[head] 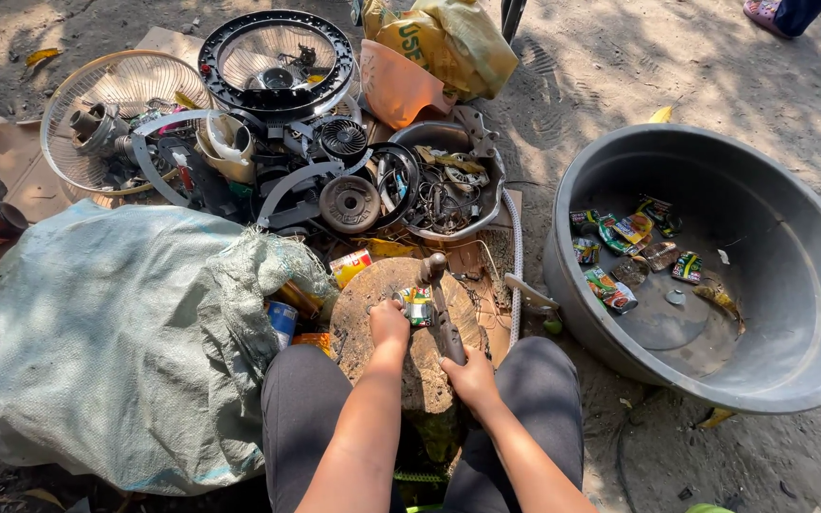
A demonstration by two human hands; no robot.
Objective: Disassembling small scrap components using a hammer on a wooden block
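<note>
1. Head view shows our right hand (472,378) with its fingers curled tight around the handle of a dark, rusty metal hammer (439,309), whose head rests at the far edge of the block.
2. Our left hand (389,323) has its fingers bent down on a small flattened colourful tin can (417,306), pinning it on top of the round, worn wooden chopping block (401,328) between our knees.
3. We judge the step in hand to be flattening this one can. The next move calls for the pinning fingers to stay off the striking spot and for the hammer to land square on the can.
4. Just left of the block, a large pale woven plastic sack (106,332) lies open, and we count about three uncrushed cans at its mouth; more may be hidden.
5. To the right, one big grey plastic basin (810,285) holds roughly nine flattened cans (620,256).
6. Beyond the block, we count two round wire fan guards, one cream (116,104) and one black (276,62), among a heap of scrap metal parts, plus one yellow bag (448,38).
</note>
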